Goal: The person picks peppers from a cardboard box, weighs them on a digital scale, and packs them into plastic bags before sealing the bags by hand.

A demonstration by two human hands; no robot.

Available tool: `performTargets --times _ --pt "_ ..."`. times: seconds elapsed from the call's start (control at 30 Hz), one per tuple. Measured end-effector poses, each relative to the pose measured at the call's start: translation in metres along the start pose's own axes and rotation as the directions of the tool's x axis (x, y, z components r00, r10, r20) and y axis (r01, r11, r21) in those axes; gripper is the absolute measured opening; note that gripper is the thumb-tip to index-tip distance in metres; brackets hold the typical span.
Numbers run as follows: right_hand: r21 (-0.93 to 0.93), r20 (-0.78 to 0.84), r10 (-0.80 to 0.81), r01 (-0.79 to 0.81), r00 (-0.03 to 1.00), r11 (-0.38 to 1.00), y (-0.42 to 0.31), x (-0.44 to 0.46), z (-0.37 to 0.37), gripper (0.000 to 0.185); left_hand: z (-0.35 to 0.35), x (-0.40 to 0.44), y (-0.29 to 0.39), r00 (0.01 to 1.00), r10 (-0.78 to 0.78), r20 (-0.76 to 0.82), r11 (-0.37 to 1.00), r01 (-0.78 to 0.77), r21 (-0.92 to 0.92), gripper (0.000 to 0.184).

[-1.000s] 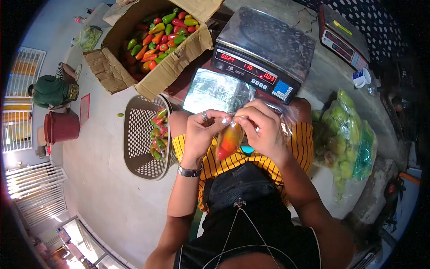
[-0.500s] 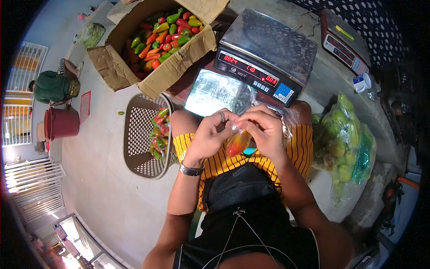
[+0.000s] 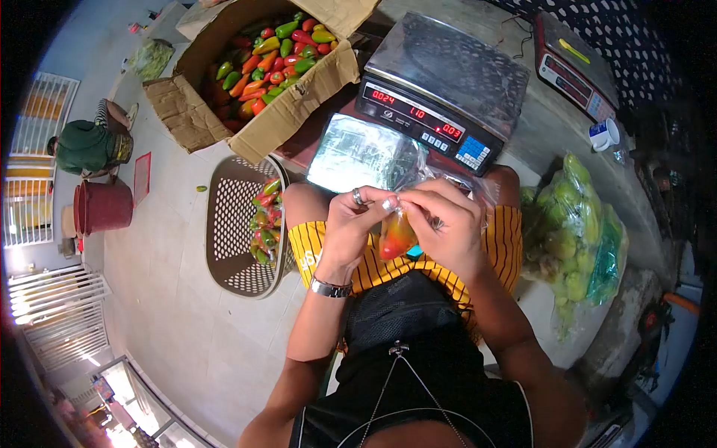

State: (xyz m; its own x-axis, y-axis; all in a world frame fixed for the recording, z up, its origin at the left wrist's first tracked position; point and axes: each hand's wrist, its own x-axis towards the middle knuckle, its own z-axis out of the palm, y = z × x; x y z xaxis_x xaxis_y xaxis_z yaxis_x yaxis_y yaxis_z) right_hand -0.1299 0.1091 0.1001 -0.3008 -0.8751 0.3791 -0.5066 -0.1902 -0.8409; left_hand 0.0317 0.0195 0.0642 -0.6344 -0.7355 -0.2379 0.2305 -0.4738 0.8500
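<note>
Pinching together, both hands (image 3: pixel 352 224) (image 3: pixel 447 228) hold a filmy, clear bag (image 3: pixel 398 222) of glossy pepper (image 3: pixel 395 245).

In the grip: pepper bag (image 3: pixel 406 215) of thin clear plastic, creased and glossy; inside, red-orange pepper (image 3: pixel 394 248), smooth-skinned. Nearer the body: wristwatch (image 3: pixel 331 289) in shiny metal; striped shorts (image 3: pixel 305 237) in matt cloth. Just beyond the grip: transparent plastic packet (image 3: pixel 358 155), slick, full of glare. Farther beyond: weighing scale (image 3: pixel 448 71), platform of smooth, reflective metal. Beyond, leftward: cardboard box (image 3: pixel 179 112), matt, rough-edged; loose peppers (image 3: pixel 287 46), waxy gloss. Left of grip: basket (image 3: pixel 233 246) in perforated plastic. Right: fruit bag (image 3: pixel 571 231), crinkled shiny film. Farther right: mug (image 3: pixel 603 134), glossy, ceramic-looking.
</note>
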Motion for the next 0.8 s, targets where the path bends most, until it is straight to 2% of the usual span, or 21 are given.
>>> performTargets --times 0.03,0.13,0.17,0.27,0.3,0.4,0.5,0.53,0.6,0.7,0.8 --pt "-0.027 -0.015 -0.055 0.055 0.998 0.998 0.0 0.0 0.002 0.022 0.007 -0.001 0.001 0.999 0.0 -0.048 1.0 0.0 -0.001 0.009" --pt "-0.097 -0.01 -0.021 0.02 1.0 0.995 -0.013 -0.002 0.007 0.025 0.017 0.0 -0.002 0.987 0.026 -0.161 0.999 -0.022 0.031 0.01" --pt "-0.064 0.012 -0.009 0.01 1.0 0.998 -0.012 -0.003 0.006 0.028 0.017 0.001 -0.002 0.98 0.039 -0.193 0.998 -0.031 0.048 0.011" --pt "0.0 0.051 0.04 -0.04 0.998 0.999 0.001 -0.001 0.002 0.031 0.013 0.001 -0.004 0.978 0.099 -0.182 0.962 -0.048 0.268 0.013" --pt "-0.039 0.03 0.035 -0.034 0.999 0.999 0.005 -0.004 0.005 0.033 0.014 0.002 -0.004 0.976 0.104 -0.19 0.936 -0.031 0.35 0.013" --pt "-0.113 -0.019 0.115 -0.116 0.993 0.987 0.007 -0.012 0.021 0.033 0.025 0.006 -0.011 0.971 0.144 -0.191 0.822 -0.01 0.57 0.013" --pt "-0.032 -0.041 0.22 -0.222 0.975 0.975 0.023 -0.018 0.024 0.034 0.029 0.008 -0.018 0.967 0.223 -0.123 0.691 -0.067 0.719 0.01" --pt "0.004 -0.032 0.247 -0.247 0.968 0.969 0.029 -0.02 0.022 0.034 0.024 0.009 -0.021 0.98 0.17 -0.101 0.768 -0.068 0.637 0.009" --pt "-0.037 -0.024 0.162 -0.163 0.986 0.986 0.041 -0.021 0.014 0.031 0.015 0.008 -0.026 0.997 0.064 -0.041 0.893 -0.039 0.449 0.008" --pt "-0.096 -0.01 -0.002 0.001 1.0 0.995 0.044 -0.017 0.009 0.026 0.014 0.006 -0.023 0.999 0.003 -0.046 0.941 0.013 0.339 0.005" --pt "-0.053 -0.069 0.026 -0.03 0.997 0.998 0.029 -0.02 0.012 0.022 0.017 0.005 -0.027 0.997 0.019 -0.079 0.948 0.007 0.317 0.005"
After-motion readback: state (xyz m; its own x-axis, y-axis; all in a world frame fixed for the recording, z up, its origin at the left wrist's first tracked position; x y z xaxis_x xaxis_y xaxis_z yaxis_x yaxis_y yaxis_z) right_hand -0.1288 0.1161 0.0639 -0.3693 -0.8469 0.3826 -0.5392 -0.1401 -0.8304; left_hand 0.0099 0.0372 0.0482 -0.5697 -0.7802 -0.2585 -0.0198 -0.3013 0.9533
